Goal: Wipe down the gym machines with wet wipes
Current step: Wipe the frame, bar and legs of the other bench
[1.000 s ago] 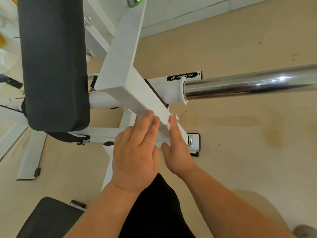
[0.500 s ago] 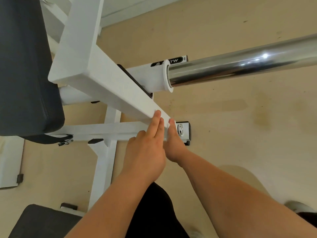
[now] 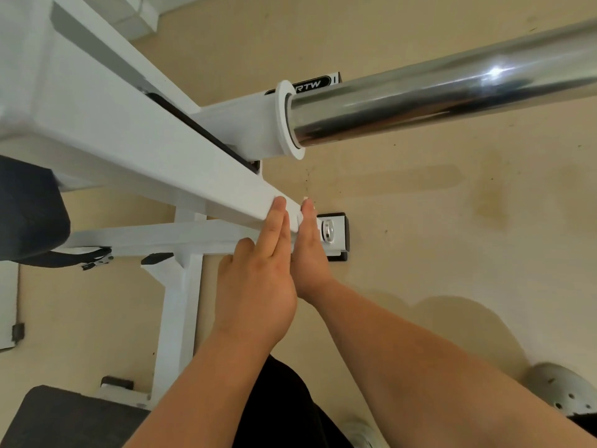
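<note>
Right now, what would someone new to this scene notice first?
The shiny chrome bar crosses the upper right, coming out of a white sleeve. At centre, the left hand and the right hand lie side by side with straight fingers on the lower end of a slanting white beam. A black pad sits at the left edge.
</note>
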Motion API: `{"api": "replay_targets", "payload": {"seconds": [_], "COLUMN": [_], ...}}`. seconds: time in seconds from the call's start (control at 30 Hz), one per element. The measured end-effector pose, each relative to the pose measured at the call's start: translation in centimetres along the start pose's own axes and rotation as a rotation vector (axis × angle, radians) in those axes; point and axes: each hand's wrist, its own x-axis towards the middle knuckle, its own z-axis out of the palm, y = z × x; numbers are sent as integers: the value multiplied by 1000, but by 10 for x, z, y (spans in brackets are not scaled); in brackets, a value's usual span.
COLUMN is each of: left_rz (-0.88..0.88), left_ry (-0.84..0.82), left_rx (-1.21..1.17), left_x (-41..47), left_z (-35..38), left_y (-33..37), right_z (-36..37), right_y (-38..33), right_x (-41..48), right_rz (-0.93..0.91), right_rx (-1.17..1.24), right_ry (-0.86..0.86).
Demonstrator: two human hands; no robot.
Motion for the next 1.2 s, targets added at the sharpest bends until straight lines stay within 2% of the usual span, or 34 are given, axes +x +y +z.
{"api": "replay_targets", "payload": {"seconds": [0.07, 0.13, 0.2, 0.27, 0.4, 0.53, 0.57, 0.6, 0.7, 0.73, 0.83, 0.97, 1.2], "left_rz": [13, 17, 16, 11, -7, -6, -1, 1, 4, 4, 4, 19, 42], "left_ry": [22, -1, -87, -152, -199, -213, -213, -215, -220, -217, -213, -184, -197], "left_rx": [-21, -28, -5, 7, 24, 40, 41, 41, 51, 60, 59, 49, 44], "left_x": [1, 3, 8, 15, 23, 28, 30, 31, 35, 36, 38, 39, 39], "left_z": [3, 6, 9, 13, 22, 27, 29, 30, 33, 35, 39, 43, 40], "left_y": [-1, 3, 9, 16, 19, 20, 19, 18, 16, 15, 15, 13, 13], "right_z": [-4, -9, -13, -19, -35, -57, -60, -60, -40, -35, -36, -37, -28], "right_y": [15, 28, 34, 34, 34, 53, 58, 59, 48, 45, 39, 41, 35], "right_x": [6, 8, 3, 0, 2, 7, 10, 12, 16, 18, 28, 25, 8], "right_rz": [32, 92, 113, 119, 87, 394, 435, 437, 370, 377, 359, 215, 252], "right_rx": [-108, -156, -95, -54, -228, 11, 38, 39, 106, 144, 116, -56, -70], "right_ry": [9, -74, -151, -131, 103, 469, 488, 409, -15, -63, -60, -122, -159]}}
